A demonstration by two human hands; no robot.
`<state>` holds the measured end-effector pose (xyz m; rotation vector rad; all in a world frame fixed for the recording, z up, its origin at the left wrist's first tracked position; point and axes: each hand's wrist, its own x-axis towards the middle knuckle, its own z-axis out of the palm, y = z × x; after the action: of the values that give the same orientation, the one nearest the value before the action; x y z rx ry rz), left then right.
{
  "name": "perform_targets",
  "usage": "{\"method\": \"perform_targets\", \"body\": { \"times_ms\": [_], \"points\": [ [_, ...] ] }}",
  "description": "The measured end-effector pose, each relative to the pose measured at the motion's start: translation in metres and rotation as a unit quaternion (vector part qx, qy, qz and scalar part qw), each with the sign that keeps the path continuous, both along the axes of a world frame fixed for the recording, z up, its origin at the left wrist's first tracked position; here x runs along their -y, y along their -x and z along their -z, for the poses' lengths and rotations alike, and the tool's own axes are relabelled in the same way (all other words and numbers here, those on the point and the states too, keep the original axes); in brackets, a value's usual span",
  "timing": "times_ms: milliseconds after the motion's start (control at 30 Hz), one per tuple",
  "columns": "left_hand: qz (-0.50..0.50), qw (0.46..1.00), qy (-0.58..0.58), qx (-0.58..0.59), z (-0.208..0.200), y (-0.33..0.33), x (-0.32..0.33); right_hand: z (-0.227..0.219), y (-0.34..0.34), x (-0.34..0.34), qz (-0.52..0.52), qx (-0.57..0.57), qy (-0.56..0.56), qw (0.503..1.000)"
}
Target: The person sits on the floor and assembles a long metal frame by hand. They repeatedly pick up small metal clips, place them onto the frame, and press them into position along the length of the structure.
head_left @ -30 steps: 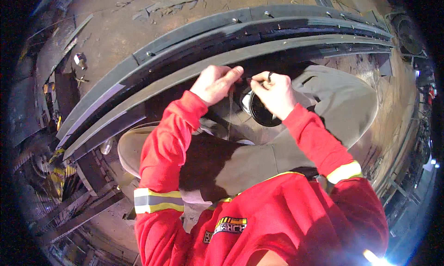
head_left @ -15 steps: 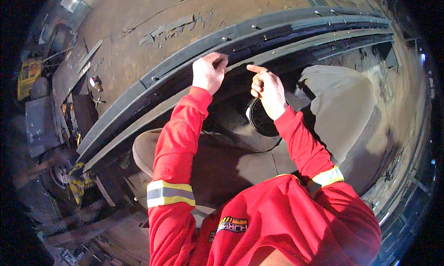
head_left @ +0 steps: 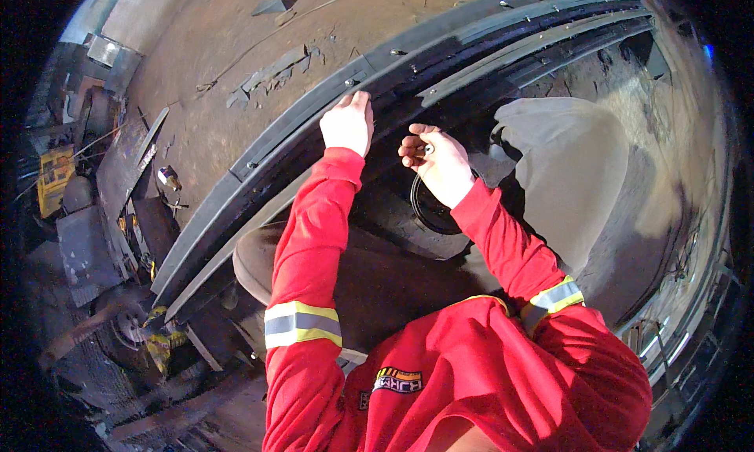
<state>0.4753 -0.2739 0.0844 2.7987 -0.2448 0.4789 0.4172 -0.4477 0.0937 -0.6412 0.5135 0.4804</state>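
Observation:
My left hand (head_left: 346,126) is closed, its fingertips pressed to the dark metal strip (head_left: 290,126) just below a bolt (head_left: 351,82). Whatever those fingers pinch is hidden. To its right, my right hand (head_left: 441,168) is turned partly palm up with the fingers curled. A small shiny metal piece, which looks like a nut (head_left: 429,149), rests in it. Long curved metal strips with several bolts along them run from lower left to upper right in front of me. A round black container or ring (head_left: 432,208) sits below my right hand, near my legs.
Beyond the strips lies a brown, dusty metal surface (head_left: 236,43) with loose dark flakes (head_left: 271,73). A yellow object (head_left: 56,179) and dark machine parts stand at the left. My trousered leg (head_left: 577,169) is bent at the right.
My left hand has moved up onto the upper strip near a bolt. The right hand has turned over, showing the small metal piece. The view has shifted slightly.

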Motion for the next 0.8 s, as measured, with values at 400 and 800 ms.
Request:
{"method": "perform_targets", "body": {
  "times_ms": [400, 800],
  "points": [
    [0.021, 0.997, -0.065, 0.040, 0.000, 0.004, -0.011, -0.008, 0.000, 0.001, 0.012, -0.008, -0.155, 0.988],
    [-0.090, 0.313, 0.892, -0.313, -0.019, 0.096, 0.011, -0.034, 0.017, -0.033, -0.030, 0.264, 0.179, 0.947]
  ]
}}
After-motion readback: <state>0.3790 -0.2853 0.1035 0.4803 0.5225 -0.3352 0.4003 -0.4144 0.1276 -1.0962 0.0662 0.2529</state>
